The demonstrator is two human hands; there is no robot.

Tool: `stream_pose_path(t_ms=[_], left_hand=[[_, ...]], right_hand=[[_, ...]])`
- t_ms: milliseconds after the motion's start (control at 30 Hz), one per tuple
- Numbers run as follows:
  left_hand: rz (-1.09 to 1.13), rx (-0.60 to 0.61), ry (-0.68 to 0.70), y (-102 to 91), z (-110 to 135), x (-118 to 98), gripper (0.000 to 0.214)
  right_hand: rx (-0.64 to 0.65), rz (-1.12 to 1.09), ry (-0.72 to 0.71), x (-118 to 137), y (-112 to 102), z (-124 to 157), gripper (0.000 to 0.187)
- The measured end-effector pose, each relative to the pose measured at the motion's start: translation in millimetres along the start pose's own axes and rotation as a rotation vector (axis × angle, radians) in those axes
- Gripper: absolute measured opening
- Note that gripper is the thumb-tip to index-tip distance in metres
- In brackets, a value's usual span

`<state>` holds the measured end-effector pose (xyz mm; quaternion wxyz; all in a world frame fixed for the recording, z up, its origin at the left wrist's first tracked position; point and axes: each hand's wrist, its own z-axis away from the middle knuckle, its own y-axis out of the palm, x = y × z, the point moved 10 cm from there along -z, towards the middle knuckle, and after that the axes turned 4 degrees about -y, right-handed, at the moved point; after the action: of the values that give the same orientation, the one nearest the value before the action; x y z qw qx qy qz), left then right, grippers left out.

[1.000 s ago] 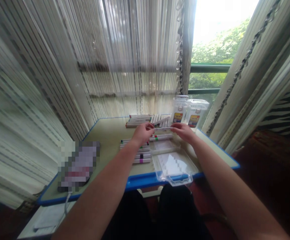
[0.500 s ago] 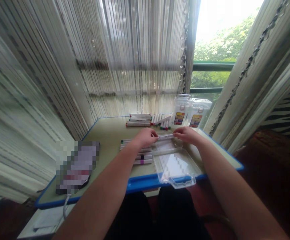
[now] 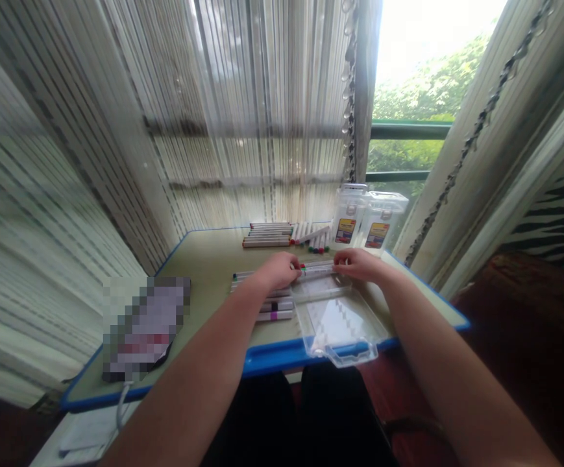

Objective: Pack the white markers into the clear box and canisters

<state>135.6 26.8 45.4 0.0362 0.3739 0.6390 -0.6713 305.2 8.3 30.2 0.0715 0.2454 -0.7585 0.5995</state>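
Two clear plastic cases stand upright, side by side, at the far right of the blue-edged table; each bears a front label in yellow, red and blue, its lettering too small to read. A third, open case lies flat in front of me, its moulded handle projecting past the near table edge. At this case's far section, a white marker lies crosswise between my hands, beside red and green cap markings; any print on its barrel is too small to read. My left hand has its fingers curled together at the marker's left end; my right hand is set likewise at the right end. I cannot tell whether either hand pinches the marker or merely touches it. Left of the open case, partly beneath my left forearm, lies a row of markers, the nearest two banded purple and black. A second row lies farther back, adjoining a loose pile of white markers with coloured ends.
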Motion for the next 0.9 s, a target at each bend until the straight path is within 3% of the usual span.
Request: stream_pose_path(t_ms=[433,733,900], left_hand=[[-0.208,-0.042,0.073,-5.4,3.7,-9.5,0.014],[-0.384,0.066,0.018,3.2,6.0,-5.6,0.023],[-0.404,0.050,0.022,0.5,6.5,-7.7,0.022]], right_hand=[[0.015,-0.025,0.059,-5.2,0.4,0.8,0.012],[0.048,-0.048,0.093,-4.9,3.1,2.5,0.016],[0.062,-0.057,0.092,-6.7,4.5,1.8,0.017]])
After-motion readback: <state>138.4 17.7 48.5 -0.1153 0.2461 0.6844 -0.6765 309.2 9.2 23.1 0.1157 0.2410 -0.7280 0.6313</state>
